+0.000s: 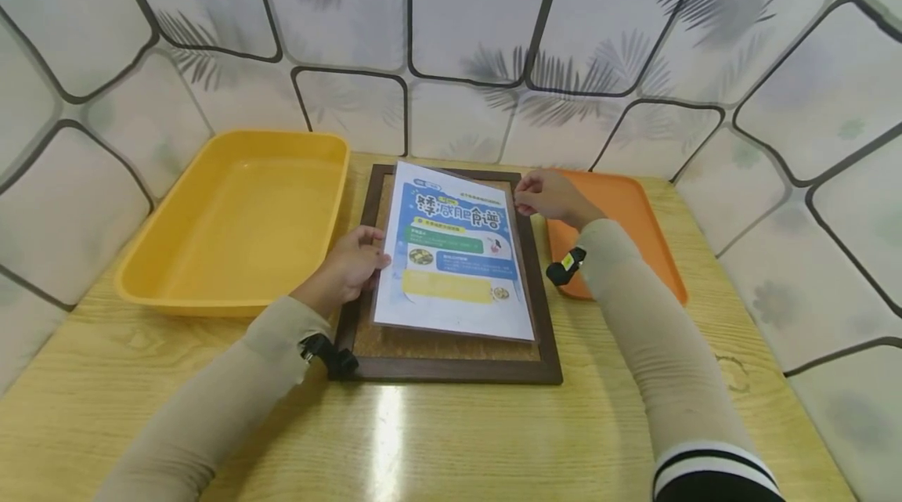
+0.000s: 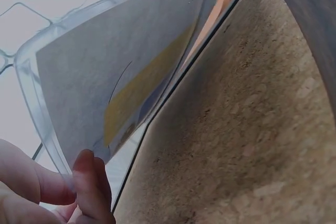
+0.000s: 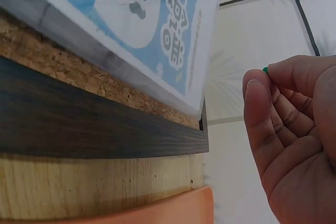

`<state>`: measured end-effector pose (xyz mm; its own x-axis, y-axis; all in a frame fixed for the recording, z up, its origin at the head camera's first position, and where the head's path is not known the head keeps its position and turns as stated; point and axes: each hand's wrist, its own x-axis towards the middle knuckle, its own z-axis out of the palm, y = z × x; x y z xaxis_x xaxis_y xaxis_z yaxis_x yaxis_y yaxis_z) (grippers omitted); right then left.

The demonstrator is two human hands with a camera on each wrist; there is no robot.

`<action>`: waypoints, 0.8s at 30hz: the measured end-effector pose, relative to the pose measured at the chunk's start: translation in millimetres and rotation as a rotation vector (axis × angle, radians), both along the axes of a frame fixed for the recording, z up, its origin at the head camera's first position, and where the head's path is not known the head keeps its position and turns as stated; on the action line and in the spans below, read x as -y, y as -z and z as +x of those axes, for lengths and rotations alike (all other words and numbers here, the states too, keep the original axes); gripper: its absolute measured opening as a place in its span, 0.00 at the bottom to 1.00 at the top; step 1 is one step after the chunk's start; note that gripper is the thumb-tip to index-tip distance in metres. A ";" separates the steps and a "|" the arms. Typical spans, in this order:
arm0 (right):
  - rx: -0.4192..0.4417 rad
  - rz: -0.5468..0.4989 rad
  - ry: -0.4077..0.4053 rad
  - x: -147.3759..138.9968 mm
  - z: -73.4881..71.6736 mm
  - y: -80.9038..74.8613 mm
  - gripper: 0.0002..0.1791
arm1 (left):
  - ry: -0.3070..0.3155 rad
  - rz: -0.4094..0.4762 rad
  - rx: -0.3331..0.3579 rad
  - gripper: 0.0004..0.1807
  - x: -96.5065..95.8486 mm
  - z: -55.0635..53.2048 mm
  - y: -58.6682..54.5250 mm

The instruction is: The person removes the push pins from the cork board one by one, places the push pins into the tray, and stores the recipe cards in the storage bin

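Note:
A laminated sheet (image 1: 451, 251) with blue, green and yellow print lies over a cork board (image 1: 444, 345) in a dark wooden frame (image 1: 451, 370). My left hand (image 1: 350, 265) pinches the sheet's left edge between thumb and fingers; in the left wrist view that edge is lifted off the cork. Near the sheet's upper right corner, my right hand (image 1: 553, 195) pinches a tiny green pin-like piece (image 3: 266, 70) between thumb and forefinger. Most of that piece is hidden by the fingertips. In the right wrist view this hand is apart from the sheet.
A deep yellow tray (image 1: 232, 302) stands left of the board on the wooden table (image 1: 451, 439). To the right lies an orange tray (image 1: 627, 204), partly behind my right forearm. A patterned wall (image 1: 465, 118) rises behind the board and trays.

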<state>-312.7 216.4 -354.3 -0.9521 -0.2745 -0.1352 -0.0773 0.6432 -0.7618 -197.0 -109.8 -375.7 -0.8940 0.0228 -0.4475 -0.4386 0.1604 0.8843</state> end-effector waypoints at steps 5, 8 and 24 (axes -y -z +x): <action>0.006 -0.008 0.006 -4.6 -0.2 -1.7 0.09 | 0.001 0.015 -0.021 0.24 3.7 -1.6 -2.6; 0.002 -0.010 0.007 -7.3 -0.3 -2.0 0.09 | -0.006 0.031 -0.030 0.23 5.7 -2.4 -3.8; 0.035 -0.054 0.023 -22.7 7.2 -8.5 0.09 | -0.031 0.041 -0.031 0.24 24.7 -5.0 -20.1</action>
